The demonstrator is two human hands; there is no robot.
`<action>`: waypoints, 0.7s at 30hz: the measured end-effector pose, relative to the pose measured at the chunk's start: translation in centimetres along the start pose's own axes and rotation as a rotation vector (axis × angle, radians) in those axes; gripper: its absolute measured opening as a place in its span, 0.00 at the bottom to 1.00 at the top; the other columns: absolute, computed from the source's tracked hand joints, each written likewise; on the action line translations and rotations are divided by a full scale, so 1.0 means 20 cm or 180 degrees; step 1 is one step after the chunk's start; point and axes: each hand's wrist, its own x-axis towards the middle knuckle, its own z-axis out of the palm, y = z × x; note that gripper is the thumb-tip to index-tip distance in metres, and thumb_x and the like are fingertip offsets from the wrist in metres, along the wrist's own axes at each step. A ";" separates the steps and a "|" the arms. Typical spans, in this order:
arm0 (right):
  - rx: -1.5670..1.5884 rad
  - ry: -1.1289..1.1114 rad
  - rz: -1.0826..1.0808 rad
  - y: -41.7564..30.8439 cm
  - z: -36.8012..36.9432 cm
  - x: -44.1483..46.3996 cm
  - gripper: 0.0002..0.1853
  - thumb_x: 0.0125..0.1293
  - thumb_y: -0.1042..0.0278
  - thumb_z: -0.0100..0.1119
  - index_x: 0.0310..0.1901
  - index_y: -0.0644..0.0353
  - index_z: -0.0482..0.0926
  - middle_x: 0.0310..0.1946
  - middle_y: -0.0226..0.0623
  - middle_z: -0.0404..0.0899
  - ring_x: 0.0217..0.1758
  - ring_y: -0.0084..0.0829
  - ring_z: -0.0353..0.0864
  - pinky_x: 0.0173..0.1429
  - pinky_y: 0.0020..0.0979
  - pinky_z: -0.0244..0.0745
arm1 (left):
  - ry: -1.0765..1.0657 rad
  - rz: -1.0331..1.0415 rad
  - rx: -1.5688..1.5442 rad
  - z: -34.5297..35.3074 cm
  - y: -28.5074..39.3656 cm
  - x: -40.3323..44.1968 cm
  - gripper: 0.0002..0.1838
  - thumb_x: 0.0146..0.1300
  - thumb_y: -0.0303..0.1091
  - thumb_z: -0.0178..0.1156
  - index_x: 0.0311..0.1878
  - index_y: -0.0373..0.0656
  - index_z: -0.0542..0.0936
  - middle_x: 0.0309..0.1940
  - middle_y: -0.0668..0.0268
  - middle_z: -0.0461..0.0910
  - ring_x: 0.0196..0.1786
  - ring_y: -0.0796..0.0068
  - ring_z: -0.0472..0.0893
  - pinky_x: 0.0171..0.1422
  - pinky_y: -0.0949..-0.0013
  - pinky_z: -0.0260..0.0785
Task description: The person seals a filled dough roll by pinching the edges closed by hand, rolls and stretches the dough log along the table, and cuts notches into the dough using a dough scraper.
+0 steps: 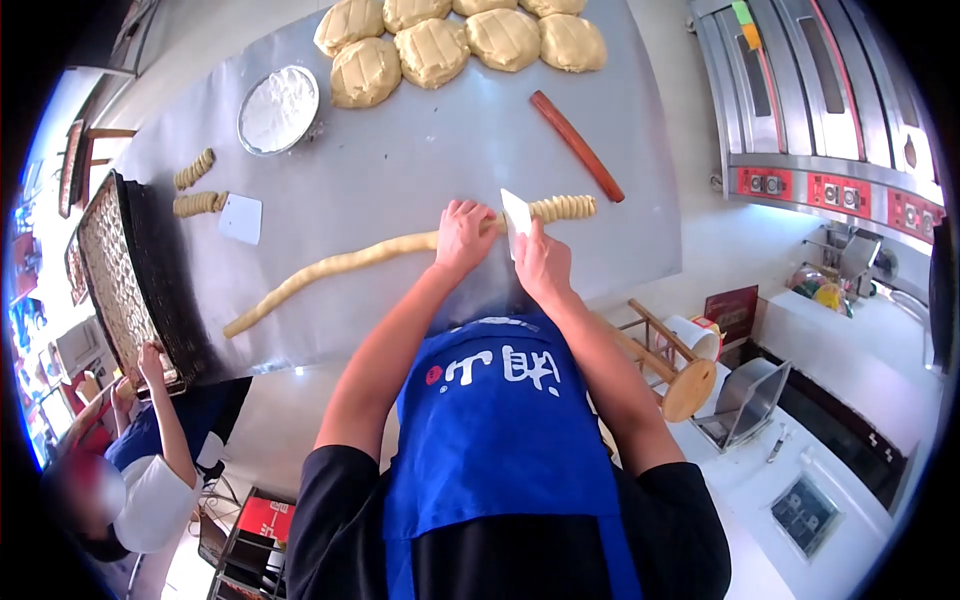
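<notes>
A long rope of pale dough [350, 262] lies across the metal table [400, 160]. My left hand [465, 235] rests closed over the rope, close to its right part. In my right hand [542, 262] is a white dough scraper [515, 212], held upright with its blade at the rope, just right of my left fingers. Beyond the blade, the rope's right end is a row of cut dough slices [565, 208] sitting close together. A second white scraper [240, 218] lies on the left, against a short row of cut dough [200, 204]; another short row [194, 169] sits behind it.
Several large dough lumps [433, 53] stand at the far edge, with a bowl of flour [280, 108] to their left. A wooden rolling pin [578, 146] lies at right. Stacked dark trays [165, 275] and another person [160, 490] are left. Ovens [800, 80] and a wooden stool [688, 390] are right.
</notes>
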 end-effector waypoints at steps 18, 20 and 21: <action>0.0161 -0.0057 -0.0158 0.00 0.04 0.03 0.09 0.78 0.65 0.59 0.48 0.61 0.74 0.24 0.52 0.85 0.28 0.56 0.89 0.33 0.53 0.83 | 0.0057 -0.0210 0.0126 -0.02 0.01 -0.06 0.11 0.58 0.35 0.74 0.43 0.46 0.88 0.45 0.61 0.88 0.55 0.51 0.81 0.61 0.50 0.73; 0.0007 -0.0241 -0.0174 -0.05 -0.01 0.04 0.09 0.77 0.66 0.59 0.48 0.62 0.75 0.24 0.52 0.86 0.29 0.56 0.89 0.33 0.53 0.83 | 0.0004 -0.0233 0.0159 -0.03 0.02 -0.06 0.09 0.59 0.35 0.73 0.42 0.46 0.88 0.45 0.61 0.88 0.55 0.51 0.81 0.62 0.50 0.72; 0.0007 -0.0257 -0.0179 -0.07 -0.02 0.06 0.09 0.77 0.66 0.59 0.48 0.62 0.75 0.24 0.52 0.86 0.29 0.56 0.89 0.33 0.53 0.83 | 0.0005 -0.0250 0.0157 -0.03 0.03 -0.06 0.09 0.59 0.35 0.73 0.42 0.46 0.88 0.45 0.61 0.88 0.55 0.51 0.81 0.62 0.50 0.72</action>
